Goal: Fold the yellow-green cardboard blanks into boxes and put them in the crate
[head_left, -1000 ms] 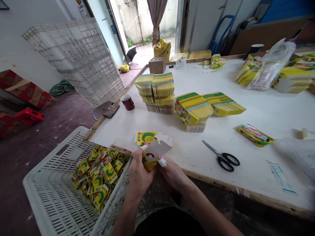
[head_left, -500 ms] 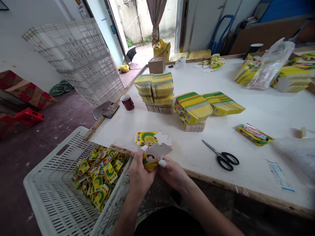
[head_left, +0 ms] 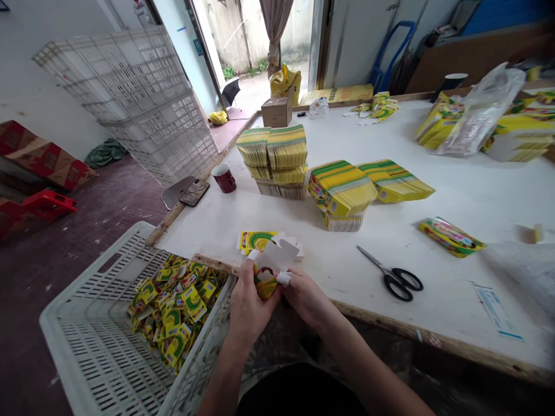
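Observation:
Between my hands, at the table's front edge, is a small yellow-green cardboard box with its white inner flaps standing up. My left hand is closed around its left side, thumb at the bottom. Fingers of my right hand pinch the box's right side; white tape wraps a fingertip. Just beyond lies a flat printed carton with white tabs, partly hidden by the raised flaps. Left of my hands, a white plastic crate holds many small yellow-green boxes.
Black-handled scissors and a printed packet lie to the right. Stacked flat cartons and more carton bundles stand mid-table. A maroon mug and a phone sit at the left edge. White crates are stacked behind.
The raised white flap has tilted and bent, showing more of its cut-out shape. Both hands stay on the box, with the fingers shifted slightly. Nothing else on the table has moved.

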`<state>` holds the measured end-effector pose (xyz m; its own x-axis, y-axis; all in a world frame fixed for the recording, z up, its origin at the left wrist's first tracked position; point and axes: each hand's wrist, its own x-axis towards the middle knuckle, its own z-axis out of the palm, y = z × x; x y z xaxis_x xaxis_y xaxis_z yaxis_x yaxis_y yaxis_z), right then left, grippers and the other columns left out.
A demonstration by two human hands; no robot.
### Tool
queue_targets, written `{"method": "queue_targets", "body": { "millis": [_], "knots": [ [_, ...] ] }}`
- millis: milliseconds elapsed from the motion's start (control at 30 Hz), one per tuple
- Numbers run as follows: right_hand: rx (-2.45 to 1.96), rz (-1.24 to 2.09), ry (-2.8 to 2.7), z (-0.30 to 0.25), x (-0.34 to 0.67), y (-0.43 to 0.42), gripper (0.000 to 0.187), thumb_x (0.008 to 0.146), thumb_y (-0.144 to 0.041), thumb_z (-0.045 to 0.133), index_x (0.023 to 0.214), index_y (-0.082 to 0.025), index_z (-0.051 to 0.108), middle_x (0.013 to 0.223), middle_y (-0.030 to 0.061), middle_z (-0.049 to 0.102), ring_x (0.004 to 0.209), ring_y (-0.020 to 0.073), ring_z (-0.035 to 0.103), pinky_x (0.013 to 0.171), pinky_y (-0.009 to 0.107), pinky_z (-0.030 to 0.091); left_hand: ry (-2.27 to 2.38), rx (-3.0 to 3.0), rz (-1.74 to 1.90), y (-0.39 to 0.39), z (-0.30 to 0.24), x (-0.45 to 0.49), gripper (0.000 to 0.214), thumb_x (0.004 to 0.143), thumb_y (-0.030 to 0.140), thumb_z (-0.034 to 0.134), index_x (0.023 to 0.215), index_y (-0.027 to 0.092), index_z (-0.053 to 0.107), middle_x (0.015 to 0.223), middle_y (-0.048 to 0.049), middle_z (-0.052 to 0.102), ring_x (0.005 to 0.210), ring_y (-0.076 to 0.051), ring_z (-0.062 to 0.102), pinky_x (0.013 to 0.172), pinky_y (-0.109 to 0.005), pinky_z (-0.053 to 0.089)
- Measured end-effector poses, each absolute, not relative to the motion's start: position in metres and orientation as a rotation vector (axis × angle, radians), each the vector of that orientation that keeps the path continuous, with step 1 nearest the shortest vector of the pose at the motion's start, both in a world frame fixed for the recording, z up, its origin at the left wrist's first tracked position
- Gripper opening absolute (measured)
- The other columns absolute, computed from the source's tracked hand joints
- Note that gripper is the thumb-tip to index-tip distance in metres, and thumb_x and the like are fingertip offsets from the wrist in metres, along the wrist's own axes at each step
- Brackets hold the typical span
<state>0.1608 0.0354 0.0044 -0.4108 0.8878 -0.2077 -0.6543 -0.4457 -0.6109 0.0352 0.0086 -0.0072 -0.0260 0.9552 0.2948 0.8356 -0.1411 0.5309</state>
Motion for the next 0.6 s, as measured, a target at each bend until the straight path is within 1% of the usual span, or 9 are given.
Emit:
{"method": "queue_targets", "body": {
  "millis": [67,133,233,333,433,500,600],
  "knots": [
    [-0.736,1.927,-0.554,0.007,0.159,0.037,0.030,0.066,-0.028,0.075,0.094,-0.017,0.072,0.094,0.0063,0.075,0.101,0.0284,0.064,0.095,0.040,0.045,1.847,2.074,0.897,0.008,-0.009,0.037,0.065,0.078,0.036,0.064,0.131,0.016,0.034,0.120,-0.0182,0.060,0.108,-0.030,0.063,0.084,-0.041,0.054],
    [-0.790,1.872,-0.593,0.006,0.158,0.037,0.032,0.065,-0.027,0.075,0.096,-0.018,0.072,0.097,0.0054,0.074,0.101,0.0283,0.063,0.095,0.039,0.046,1.792,2.096,0.889,0.007,-0.012,0.039,0.065,0.076,0.031,0.065,0.132,0.016,0.034,0.123,-0.0181,0.059,0.113,-0.030,0.061,0.089,-0.042,0.052],
    [-0.817,1.834,-0.643,0.001,0.157,0.037,0.041,0.069,-0.035,0.075,0.106,-0.019,0.069,0.106,0.0061,0.072,0.107,0.0285,0.061,0.099,0.041,0.043,1.759,2.071,0.872,0.007,-0.015,0.040,0.068,0.073,0.027,0.066,0.132,0.017,0.034,0.125,-0.0175,0.059,0.116,-0.030,0.059,0.091,-0.042,0.051],
    [-0.829,1.817,-0.674,-0.008,0.156,0.034,0.051,0.072,-0.049,0.073,0.112,-0.019,0.066,0.110,0.0081,0.070,0.112,0.0291,0.058,0.104,0.044,0.039,1.718,1.987,0.895,0.008,-0.013,0.040,0.069,0.072,0.029,0.067,0.132,0.018,0.035,0.123,-0.0150,0.061,0.112,-0.028,0.061,0.091,-0.040,0.051],
    [-0.778,1.840,-0.732,-0.017,0.160,0.029,0.058,0.071,-0.060,0.070,0.112,-0.019,0.066,0.112,0.0098,0.069,0.116,0.0302,0.055,0.104,0.045,0.037,1.697,1.861,0.902,0.008,-0.005,0.040,0.066,0.073,0.034,0.067,0.131,0.019,0.037,0.115,-0.0117,0.065,0.101,-0.025,0.065,0.084,-0.036,0.053],
    [-0.708,1.868,-0.777,-0.022,0.164,0.024,0.059,0.072,-0.063,0.067,0.112,-0.020,0.066,0.113,0.0100,0.069,0.117,0.0301,0.054,0.104,0.045,0.038,1.712,1.779,0.886,0.008,-0.001,0.040,0.067,0.073,0.036,0.066,0.130,0.020,0.036,0.113,-0.0107,0.065,0.097,-0.024,0.066,0.081,-0.035,0.053],
    [-0.607,1.889,-0.846,-0.027,0.171,0.020,0.056,0.075,-0.060,0.066,0.114,-0.021,0.065,0.114,0.0093,0.068,0.117,0.0288,0.054,0.104,0.045,0.037,1.738,1.694,0.861,0.008,0.003,0.042,0.071,0.072,0.038,0.067,0.132,0.019,0.033,0.114,-0.0114,0.064,0.098,-0.024,0.065,0.082,-0.035,0.052]
  ]
}}
